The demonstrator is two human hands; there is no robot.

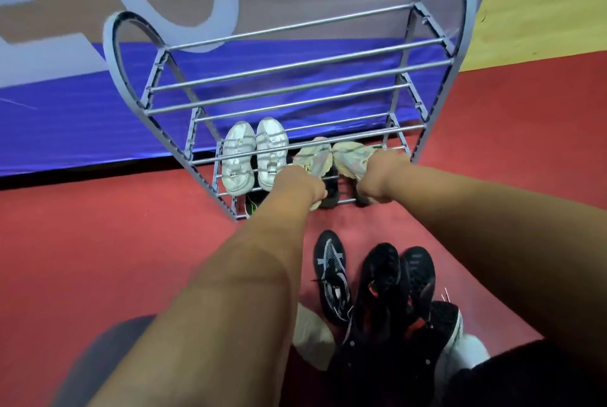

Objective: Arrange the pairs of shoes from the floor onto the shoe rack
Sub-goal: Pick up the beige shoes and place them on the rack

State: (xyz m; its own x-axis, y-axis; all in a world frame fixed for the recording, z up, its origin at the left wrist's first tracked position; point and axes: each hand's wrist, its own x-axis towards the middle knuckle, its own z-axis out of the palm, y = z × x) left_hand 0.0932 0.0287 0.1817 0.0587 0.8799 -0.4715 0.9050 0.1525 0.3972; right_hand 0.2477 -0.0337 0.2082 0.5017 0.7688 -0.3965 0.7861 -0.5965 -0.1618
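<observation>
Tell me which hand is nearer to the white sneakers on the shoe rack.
Left. The left hand, gripping a beige shoe, is just right of the white sneakers, nearly touching them. The right hand holds the other beige shoe farther right.

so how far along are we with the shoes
Roughly midway. Done: the white pair sits on a lower shelf of the rack, with dark shoes on the shelf beneath. In hand: the left hand and right hand each grip one shoe of the beige pair, beside the white pair. Left: a black and grey shoe and a black pair with red are on the floor.
</observation>
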